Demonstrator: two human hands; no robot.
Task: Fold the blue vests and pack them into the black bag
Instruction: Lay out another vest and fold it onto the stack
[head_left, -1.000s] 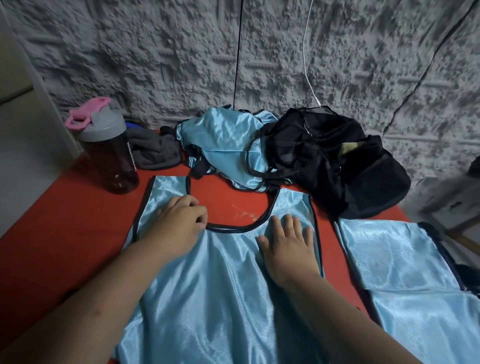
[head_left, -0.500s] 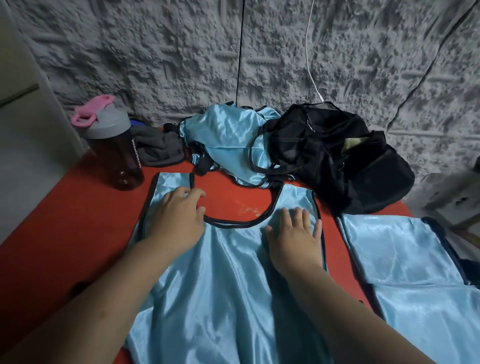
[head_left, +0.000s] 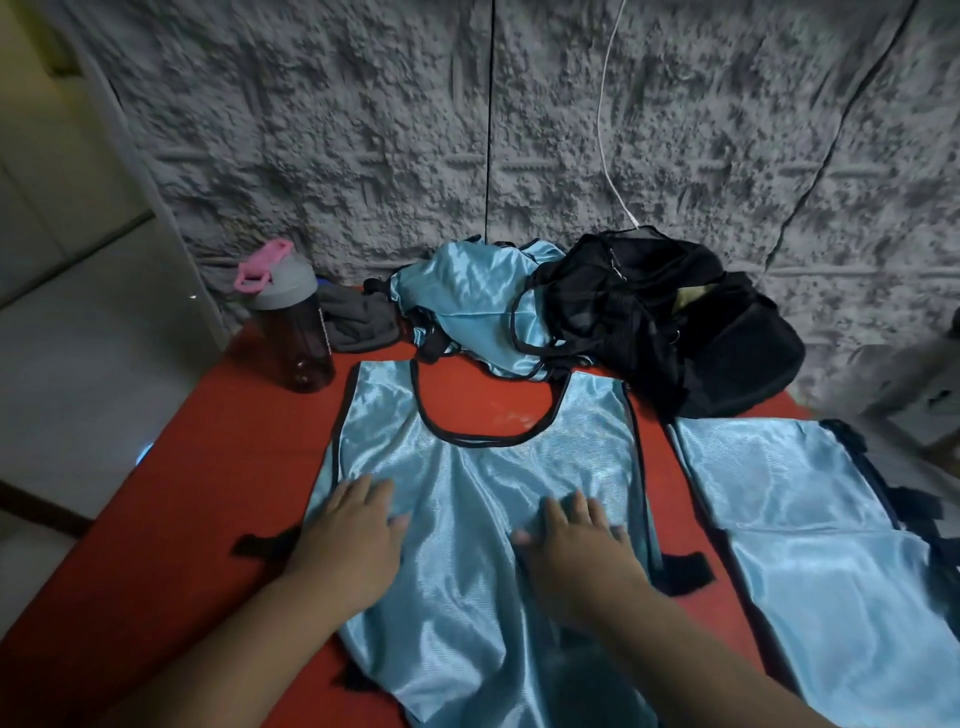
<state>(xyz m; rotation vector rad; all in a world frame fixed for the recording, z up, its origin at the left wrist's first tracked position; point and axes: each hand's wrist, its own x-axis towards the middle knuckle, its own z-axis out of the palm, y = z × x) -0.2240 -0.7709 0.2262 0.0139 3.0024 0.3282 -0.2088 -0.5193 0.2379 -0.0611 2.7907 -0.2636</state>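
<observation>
A light blue vest (head_left: 483, 467) with black trim lies spread flat on the red table (head_left: 197, 478), neck opening toward the wall. My left hand (head_left: 353, 535) and my right hand (head_left: 576, 545) both rest flat on its middle, fingers straight, side by side. A folded blue vest (head_left: 795, 519) lies to the right. A crumpled blue vest (head_left: 467, 306) is heaped at the back, touching the black bag (head_left: 717, 332), which sits open at the back right against the wall.
A dark bottle (head_left: 296, 332) with a grey lid and pink loop stands at the back left. A grey cloth (head_left: 358, 322) lies beside it. A black cord and a white cord hang down the textured grey wall. Floor shows left of the table.
Both hands slid down the vest toward me, from the shoulder straps near the neckline to its middle. The left hand's fingers flattened out.
</observation>
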